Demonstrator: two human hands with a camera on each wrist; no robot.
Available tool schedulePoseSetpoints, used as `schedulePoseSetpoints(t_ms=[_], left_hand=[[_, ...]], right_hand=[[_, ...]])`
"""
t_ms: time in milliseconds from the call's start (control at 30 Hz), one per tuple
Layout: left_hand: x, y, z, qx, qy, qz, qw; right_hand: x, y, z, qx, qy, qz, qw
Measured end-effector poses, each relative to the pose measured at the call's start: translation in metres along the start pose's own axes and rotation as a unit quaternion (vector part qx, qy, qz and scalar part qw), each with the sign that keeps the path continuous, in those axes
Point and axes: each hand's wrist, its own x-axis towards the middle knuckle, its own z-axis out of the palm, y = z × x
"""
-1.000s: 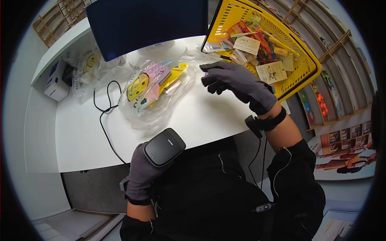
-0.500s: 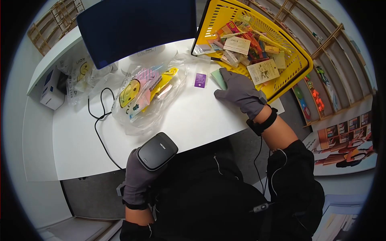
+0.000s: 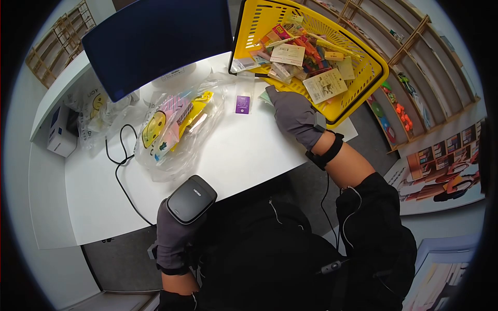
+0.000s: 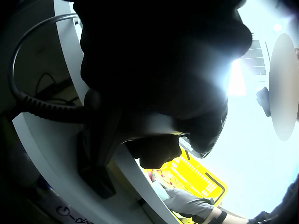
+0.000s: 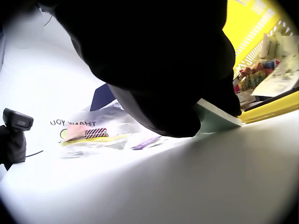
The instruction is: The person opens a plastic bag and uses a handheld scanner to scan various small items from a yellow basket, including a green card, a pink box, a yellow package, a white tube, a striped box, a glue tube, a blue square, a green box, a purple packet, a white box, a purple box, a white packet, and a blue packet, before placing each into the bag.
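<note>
White cardboard shows at the far left, a small box (image 3: 60,130) on the worktop (image 3: 244,150), with a crumpled printed bag (image 3: 98,106) beside it and a black cable (image 3: 120,155) looping toward the near edge. Next comes a clear plastic bag (image 3: 174,129) with a yellow smiley face, lying on its side and stuffed with colourful packets. Below it, off the worktop's edge, the gloved left hand (image 3: 174,236) curls around the handle of a dark barcode scanner (image 3: 190,199). A small purple card (image 3: 242,104) lies flat, near the pale green packet (image 5: 217,116). The gloved right hand (image 3: 293,115) presses down on that packet with flat fingers, just beside the yellow basket (image 3: 374,67) full of small goods.
</note>
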Motion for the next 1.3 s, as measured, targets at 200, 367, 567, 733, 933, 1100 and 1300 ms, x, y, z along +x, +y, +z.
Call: schedulePoseSetpoints(t_ms=[200,367,567,733,933,1100,1300], left_hand=[[0.001,0.002,0.0,0.012,0.0,-0.002,1.0],[0.0,-0.002,0.002,-0.01,0.012,-0.013,1.0],[0.0,-0.004,0.001,0.019,0.008,-0.016,1.0],[0.001,-0.001,-0.001,0.031,-0.007,-0.033,0.999],[-0.002,0.014,0.005,-0.005,0.045,-0.022,0.999],[-0.005,0.014,0.003,0.071,0.042,-0.011,0.997],[-0.006,0.012,0.004,0.076,0.039,-0.023,0.996]], right_hand=[[-0.013,-0.007,-0.009,-0.032,0.02,0.018,0.999],[-0.024,-0.014,-0.031,-0.01,0.042,0.015,0.999],[-0.042,-0.041,-0.083,0.283,0.007,0.004,0.959],[-0.059,-0.057,-0.107,0.461,-0.054,-0.058,0.884],[-0.085,-0.083,-0.131,0.623,-0.225,0.08,0.745],[-0.096,-0.093,-0.108,0.646,-0.195,0.057,0.736],[-0.1,-0.092,-0.109,0.63,-0.203,0.054,0.748]])
